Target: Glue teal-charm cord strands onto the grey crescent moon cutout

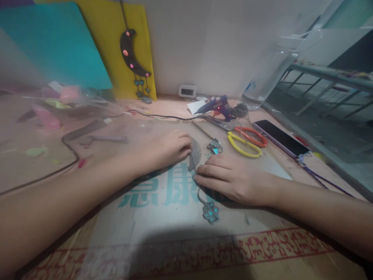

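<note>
A flat grey crescent (196,151) with small dots along its edge lies on the work sheet. My left hand (175,146) is closed at its left side, fingertips pressed on it. From the crescent a thin grey cord (199,194) runs toward me, ending in a grey flower-shaped piece (211,212) with bright turquoise bits. My right hand (233,177) pinches this cord between thumb and fingers, just below the crescent. Beyond its knuckles rests a second grey-and-turquoise piece (215,147). The exact fingertip contact of my left hand is partly hidden.
Scissors (247,144) with red and yellow handles, a blue glue gun (214,107) and a phone (281,137) lie at the right. A plastic jug (268,77) stands behind. A black cable (72,147) crosses the left. A decorated moon hanging (131,54) is at the back.
</note>
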{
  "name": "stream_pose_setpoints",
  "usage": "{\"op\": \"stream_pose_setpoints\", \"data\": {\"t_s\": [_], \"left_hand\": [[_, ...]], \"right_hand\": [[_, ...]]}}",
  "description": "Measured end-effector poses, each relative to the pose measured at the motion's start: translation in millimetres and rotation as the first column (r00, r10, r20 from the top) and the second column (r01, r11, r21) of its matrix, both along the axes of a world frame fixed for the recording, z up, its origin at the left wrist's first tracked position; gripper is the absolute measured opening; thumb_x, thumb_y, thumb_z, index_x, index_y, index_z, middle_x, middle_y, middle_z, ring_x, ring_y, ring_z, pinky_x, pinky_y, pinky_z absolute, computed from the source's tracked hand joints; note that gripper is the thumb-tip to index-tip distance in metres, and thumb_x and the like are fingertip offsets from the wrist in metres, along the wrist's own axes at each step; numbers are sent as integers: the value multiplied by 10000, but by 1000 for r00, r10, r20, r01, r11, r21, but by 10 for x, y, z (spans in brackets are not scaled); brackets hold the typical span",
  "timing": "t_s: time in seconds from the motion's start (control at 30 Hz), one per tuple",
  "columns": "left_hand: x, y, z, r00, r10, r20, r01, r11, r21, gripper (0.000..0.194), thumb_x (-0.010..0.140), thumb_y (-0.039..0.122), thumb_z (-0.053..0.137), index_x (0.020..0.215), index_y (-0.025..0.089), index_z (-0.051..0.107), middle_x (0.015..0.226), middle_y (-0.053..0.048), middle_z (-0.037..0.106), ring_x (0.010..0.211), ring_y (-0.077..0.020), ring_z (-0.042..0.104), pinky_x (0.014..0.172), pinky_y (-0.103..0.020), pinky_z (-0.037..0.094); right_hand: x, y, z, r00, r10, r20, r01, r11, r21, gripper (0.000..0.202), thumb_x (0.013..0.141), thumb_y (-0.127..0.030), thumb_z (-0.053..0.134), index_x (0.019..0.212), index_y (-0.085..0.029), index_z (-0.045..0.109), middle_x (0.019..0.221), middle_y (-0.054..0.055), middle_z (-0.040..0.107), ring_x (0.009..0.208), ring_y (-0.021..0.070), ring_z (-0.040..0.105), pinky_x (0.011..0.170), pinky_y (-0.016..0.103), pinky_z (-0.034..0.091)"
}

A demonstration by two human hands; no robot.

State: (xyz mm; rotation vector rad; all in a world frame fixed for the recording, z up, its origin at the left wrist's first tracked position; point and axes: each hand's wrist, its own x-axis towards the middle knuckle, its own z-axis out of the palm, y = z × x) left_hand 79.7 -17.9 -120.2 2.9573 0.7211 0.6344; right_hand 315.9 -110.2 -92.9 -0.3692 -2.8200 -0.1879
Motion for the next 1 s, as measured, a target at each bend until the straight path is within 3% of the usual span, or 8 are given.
{"op": "stream_pose_setpoints", "data": {"t_s": [0.13,0.27,0.43,0.63,0.87,1.0], "left_hand": [[-31,18,52,997,12,73,-5,996,-94,146,934,271,594,868,179,686,935,-59,705,882,-205,632,805,-335,470],[-34,15,70,996,37,83,-25,990,-138,139,916,266,606,859,177,695,930,-59,703,889,-211,627,817,-343,458],[-35,13,60,996,38,83,-25,989,-144,135,913,269,610,874,177,700,941,-61,703,914,-219,625,843,-351,455],[-32,13,65,996,27,87,-14,988,-151,113,903,253,621,882,182,706,960,-61,707,932,-217,633,850,-347,462],[-37,-21,79,994,25,104,-10,989,-144,120,887,239,591,876,191,700,941,-53,717,922,-216,641,856,-355,473],[-40,-44,100,987,58,150,-23,974,-225,161,846,181,578,962,184,690,984,-52,735,949,-217,652,878,-363,483]], "right_hand": [[-4,-10,-4,999,-39,-37,40,999,27,270,1004,-110,447,1175,-105,656,1081,147,714,984,246,624,898,432,513],[1,-11,-19,992,0,-125,9,998,68,209,993,-110,454,1118,-105,622,1032,133,736,975,228,634,955,419,500],[1,81,-62,938,-183,-294,166,983,-80,139,963,-97,504,1028,-188,586,1159,98,747,1089,227,633,1011,446,495],[-21,152,-128,945,-218,-243,194,974,-116,216,978,-84,483,1159,-184,545,1179,102,738,1225,249,609,1112,560,437],[-32,151,-140,943,-264,-204,226,955,-194,166,1003,-142,469,1130,-181,568,1170,128,729,1251,271,603,1105,584,441],[-27,157,-137,940,-265,-217,215,950,-226,173,1000,-152,483,1140,-177,581,1179,133,725,1245,269,606,1110,589,433]]}}
